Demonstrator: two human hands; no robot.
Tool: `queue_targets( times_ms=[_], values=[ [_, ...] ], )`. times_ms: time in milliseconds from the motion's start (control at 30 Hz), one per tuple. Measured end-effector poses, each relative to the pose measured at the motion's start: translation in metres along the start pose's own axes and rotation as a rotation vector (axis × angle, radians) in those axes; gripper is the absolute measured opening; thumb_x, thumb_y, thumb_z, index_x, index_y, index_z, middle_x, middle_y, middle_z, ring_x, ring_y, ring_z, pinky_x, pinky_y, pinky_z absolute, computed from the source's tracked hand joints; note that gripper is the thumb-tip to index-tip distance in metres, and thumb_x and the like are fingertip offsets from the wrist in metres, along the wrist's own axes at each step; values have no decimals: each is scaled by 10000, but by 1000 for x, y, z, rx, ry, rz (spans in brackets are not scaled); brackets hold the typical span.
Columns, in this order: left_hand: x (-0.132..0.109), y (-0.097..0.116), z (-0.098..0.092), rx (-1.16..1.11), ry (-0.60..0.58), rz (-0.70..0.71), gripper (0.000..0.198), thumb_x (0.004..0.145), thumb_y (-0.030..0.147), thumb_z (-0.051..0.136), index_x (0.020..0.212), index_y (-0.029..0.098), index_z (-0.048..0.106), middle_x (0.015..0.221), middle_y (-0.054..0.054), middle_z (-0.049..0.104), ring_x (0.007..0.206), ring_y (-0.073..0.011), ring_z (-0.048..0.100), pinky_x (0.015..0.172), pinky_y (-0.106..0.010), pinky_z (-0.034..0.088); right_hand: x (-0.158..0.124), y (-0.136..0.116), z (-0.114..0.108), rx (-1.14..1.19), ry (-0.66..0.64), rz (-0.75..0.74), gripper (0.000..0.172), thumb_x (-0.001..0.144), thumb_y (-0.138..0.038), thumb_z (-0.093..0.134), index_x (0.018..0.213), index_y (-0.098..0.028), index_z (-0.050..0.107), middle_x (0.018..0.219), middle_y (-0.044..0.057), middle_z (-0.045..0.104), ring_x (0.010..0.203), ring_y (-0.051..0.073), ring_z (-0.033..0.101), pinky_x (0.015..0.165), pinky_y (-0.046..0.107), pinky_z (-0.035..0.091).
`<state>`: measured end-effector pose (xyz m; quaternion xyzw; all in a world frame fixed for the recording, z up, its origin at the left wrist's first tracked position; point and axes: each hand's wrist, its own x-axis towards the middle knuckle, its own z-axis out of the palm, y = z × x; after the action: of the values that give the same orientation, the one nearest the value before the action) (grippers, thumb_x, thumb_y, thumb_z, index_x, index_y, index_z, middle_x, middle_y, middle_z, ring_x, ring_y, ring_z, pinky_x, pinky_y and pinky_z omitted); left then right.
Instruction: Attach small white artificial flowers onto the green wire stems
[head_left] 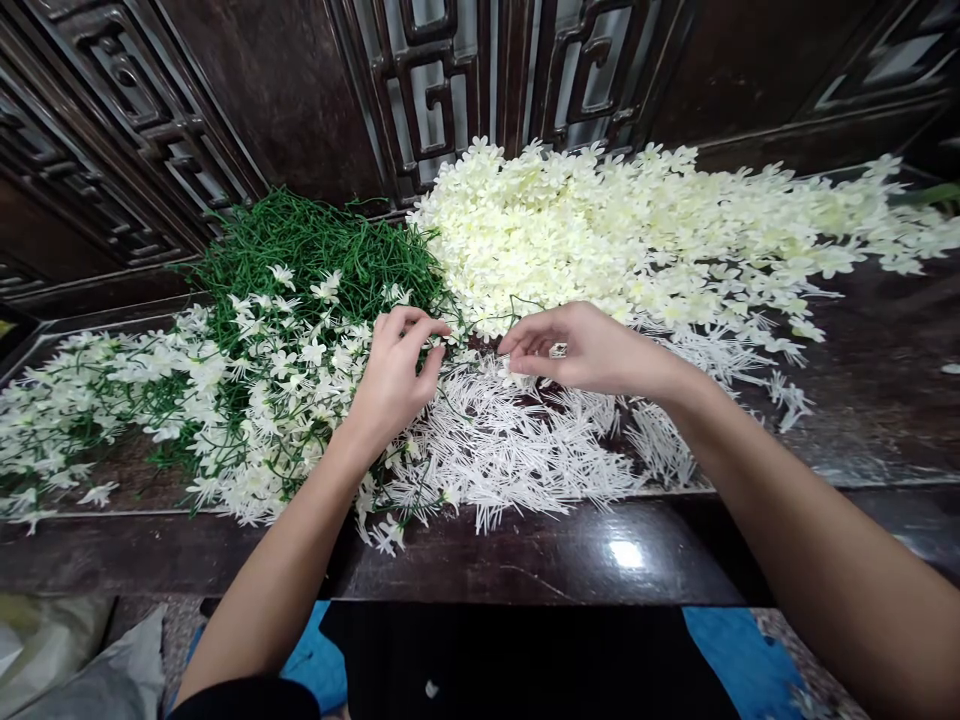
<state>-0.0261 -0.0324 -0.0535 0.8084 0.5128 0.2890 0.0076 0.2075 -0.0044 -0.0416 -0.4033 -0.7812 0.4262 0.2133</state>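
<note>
My left hand (397, 375) hovers over a mass of white plastic stamen pieces (517, 450), its fingers curled into a pinch around a thin green stem (457, 335). My right hand (585, 350) sits just to the right, its fingertips pinched together on a small white piece. Behind both hands lies a big heap of cream artificial flower heads (645, 230). To the left is a pile of green wire stems (315, 250), and stems with flowers fitted on them (150, 390) spread out toward the left.
Everything lies on a dark glossy wooden table (562, 560) with a carved dark wooden screen (420, 90) behind it. A pale plastic bag (67, 660) lies on the floor at lower left. Blue fabric (750, 660) shows below the table edge.
</note>
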Motion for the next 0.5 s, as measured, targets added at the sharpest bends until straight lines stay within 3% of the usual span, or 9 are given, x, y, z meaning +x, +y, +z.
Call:
queue_targets(
  times_ms=[233,367,500],
  values=[
    [-5,0,7,-76,-337,135,160,927,196,590,1067,199,667,1054,-41,723,1013,-225,587,922,-421,471,0,-1,0,109,28,20,234,839,-290,668,1031,-172,731,1073,87,721,861,214,694,845,474,593],
    [-7,-2,10,-41,-362,89,196,930,209,579,1103,190,670,1092,-55,725,1026,-242,578,937,-444,457,1,-2,8,83,-71,-2,315,855,-205,620,1158,-217,707,1228,71,684,900,206,693,869,473,599],
    [-5,0,9,-65,-320,80,188,915,205,594,1080,201,685,1037,-57,737,996,-243,585,894,-436,472,3,3,16,49,-101,22,341,869,-171,587,1190,-203,696,1232,84,684,1034,232,674,954,493,569]
  ],
)
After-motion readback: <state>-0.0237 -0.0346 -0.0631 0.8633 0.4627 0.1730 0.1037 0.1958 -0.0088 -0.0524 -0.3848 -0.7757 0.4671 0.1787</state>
